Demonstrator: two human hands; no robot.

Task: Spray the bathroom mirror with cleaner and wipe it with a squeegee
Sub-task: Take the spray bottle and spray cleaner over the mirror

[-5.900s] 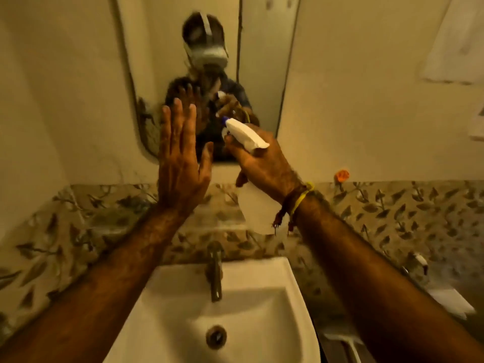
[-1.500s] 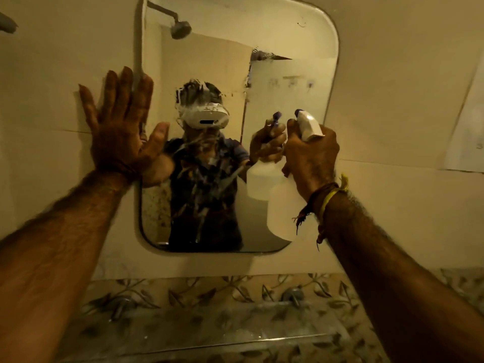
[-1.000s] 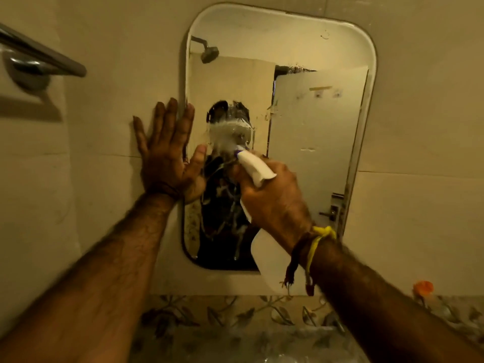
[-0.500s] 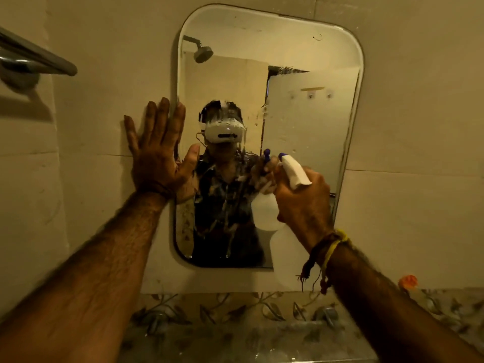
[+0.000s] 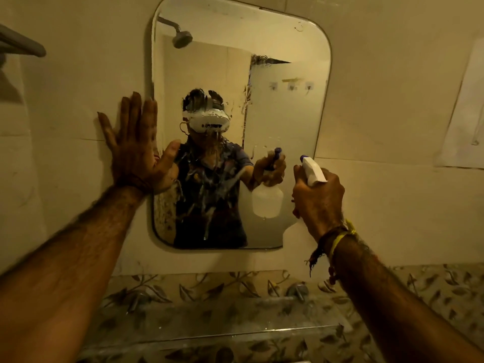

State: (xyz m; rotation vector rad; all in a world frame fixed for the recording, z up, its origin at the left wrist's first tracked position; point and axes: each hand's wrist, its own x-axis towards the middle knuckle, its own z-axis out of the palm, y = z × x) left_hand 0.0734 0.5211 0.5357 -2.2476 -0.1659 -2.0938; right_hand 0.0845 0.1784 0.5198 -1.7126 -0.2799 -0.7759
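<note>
The rounded rectangular mirror (image 5: 282, 121) hangs on the beige tiled wall, and streaks of cleaner run down its middle and lower left. My right hand (image 5: 318, 200) grips a white spray bottle (image 5: 313, 171) by its neck, the blue-tipped nozzle pointing at the mirror's lower right part. The bottle's translucent body hangs below my fist. My left hand (image 5: 136, 150) is flat and spread against the wall at the mirror's left edge, thumb over the glass. No squeegee is in view.
A glass shelf (image 5: 235, 328) on metal brackets runs below the mirror, in front of a leaf-patterned tile band. A metal towel bar (image 5: 21, 45) juts from the wall at upper left. A paper sheet (image 5: 466, 113) hangs on the wall at right.
My right hand has carried the spray bottle from the mirror's middle to its lower right. More cleaner streaks show on the glass. My left hand stays pressed at the left edge.
</note>
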